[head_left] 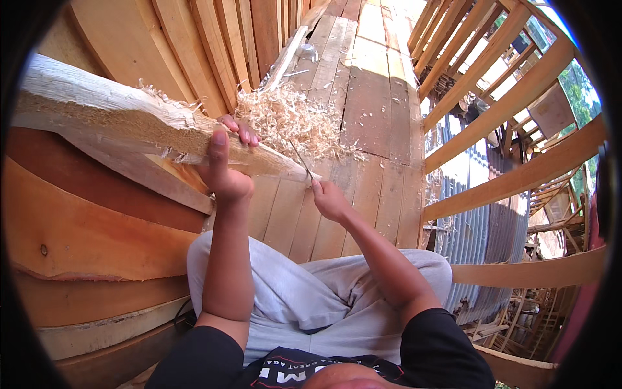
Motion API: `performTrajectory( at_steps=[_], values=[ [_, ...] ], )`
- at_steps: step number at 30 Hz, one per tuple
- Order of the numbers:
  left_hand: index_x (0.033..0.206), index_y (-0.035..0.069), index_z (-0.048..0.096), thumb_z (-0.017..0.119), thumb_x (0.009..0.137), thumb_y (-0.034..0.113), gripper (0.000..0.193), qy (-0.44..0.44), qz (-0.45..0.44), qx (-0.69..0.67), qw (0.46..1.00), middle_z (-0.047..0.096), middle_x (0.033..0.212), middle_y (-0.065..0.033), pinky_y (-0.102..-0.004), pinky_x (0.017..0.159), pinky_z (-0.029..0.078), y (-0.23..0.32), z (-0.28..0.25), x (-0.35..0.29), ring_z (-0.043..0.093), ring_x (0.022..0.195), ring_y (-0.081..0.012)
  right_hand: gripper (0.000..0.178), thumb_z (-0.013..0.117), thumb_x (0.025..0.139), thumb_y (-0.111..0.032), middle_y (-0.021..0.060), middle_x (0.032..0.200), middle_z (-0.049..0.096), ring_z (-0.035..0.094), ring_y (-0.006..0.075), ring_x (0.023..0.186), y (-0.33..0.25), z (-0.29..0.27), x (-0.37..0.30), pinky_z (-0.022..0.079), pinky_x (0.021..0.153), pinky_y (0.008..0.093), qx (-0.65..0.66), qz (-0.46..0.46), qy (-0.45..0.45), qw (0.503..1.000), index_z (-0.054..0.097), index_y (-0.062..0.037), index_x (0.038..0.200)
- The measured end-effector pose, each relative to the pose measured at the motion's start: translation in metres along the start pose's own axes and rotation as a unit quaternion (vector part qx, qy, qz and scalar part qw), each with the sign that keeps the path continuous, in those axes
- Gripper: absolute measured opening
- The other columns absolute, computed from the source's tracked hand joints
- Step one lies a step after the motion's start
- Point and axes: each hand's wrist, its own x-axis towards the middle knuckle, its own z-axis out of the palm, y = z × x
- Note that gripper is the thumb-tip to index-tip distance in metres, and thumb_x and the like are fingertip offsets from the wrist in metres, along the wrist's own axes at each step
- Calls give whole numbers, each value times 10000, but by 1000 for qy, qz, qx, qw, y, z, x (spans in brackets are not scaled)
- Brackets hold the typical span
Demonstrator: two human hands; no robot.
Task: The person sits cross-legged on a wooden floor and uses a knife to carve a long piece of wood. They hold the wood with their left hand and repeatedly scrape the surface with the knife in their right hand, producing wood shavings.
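Observation:
A long pale wooden pole [129,118] slants from the far left toward the middle, with a rough, partly shaved surface that narrows at its right end. Wrapped around it, my left hand [227,175] has its thumb on the near face and fingertips showing over the far side. My right hand [332,201] is closed on a thin-bladed knife [300,157], its handle hidden in the fist. That blade lies across the pole's narrow tip, pointing up and left. Curled wood shavings [291,123] are heaped on the floor just beyond.
Plank walls [110,240] rise close on the left. A slatted wooden railing [502,185] runs along the right, with corrugated metal roofing [463,236] below it. Farther along the plank floor [379,110] lie a clear cup-like object [308,52] and loose strips by the wall.

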Motion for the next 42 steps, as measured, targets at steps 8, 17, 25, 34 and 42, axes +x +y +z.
performTrajectory(
  at_steps=[8, 17, 25, 34, 42],
  values=[
    [921, 58, 508, 622, 862, 453, 415, -55, -34, 15, 998, 478, 741, -55, -328, 722, 427, 0, 10, -4, 486, 707, -172, 521, 366, 1019, -362, 218, 640, 568, 602, 334, 626, 13, 5, -5, 460, 614, 457, -24, 9, 33, 999, 554, 76, 809],
    [909, 2, 548, 693, 864, 186, 239, -72, 24, 29, 997, 565, 649, -45, -274, 542, 452, -13, 57, -3, 551, 567, -132, 550, 374, 1002, -412, 126, 680, 570, 563, 221, 543, -10, -25, -44, 467, 452, 390, 56, 88, 24, 994, 590, 73, 858],
    [744, 6, 642, 703, 808, 137, 158, -8, -2, 247, 969, 617, 608, -41, -283, 512, 456, -22, 91, 4, 592, 525, -137, 513, 424, 970, -356, 299, 901, 653, 656, 413, 788, 8, -33, -41, 517, 645, 466, 12, 99, 230, 968, 647, 106, 948],
    [770, -41, 634, 661, 737, 170, 215, -4, -91, 418, 904, 644, 656, -120, -376, 606, 487, -3, 123, 3, 639, 626, -210, 516, 445, 961, -362, 320, 980, 649, 656, 431, 872, -22, -37, -40, 524, 720, 469, 48, 107, 279, 953, 629, 116, 1025],
    [839, -43, 648, 654, 734, 139, 209, 35, -70, 417, 906, 664, 697, -161, -375, 651, 497, 2, 128, -6, 671, 674, -270, 506, 432, 977, -405, 207, 800, 631, 635, 307, 634, -20, -36, -65, 498, 492, 438, 108, 125, 199, 966, 609, 68, 1019]
  ],
)
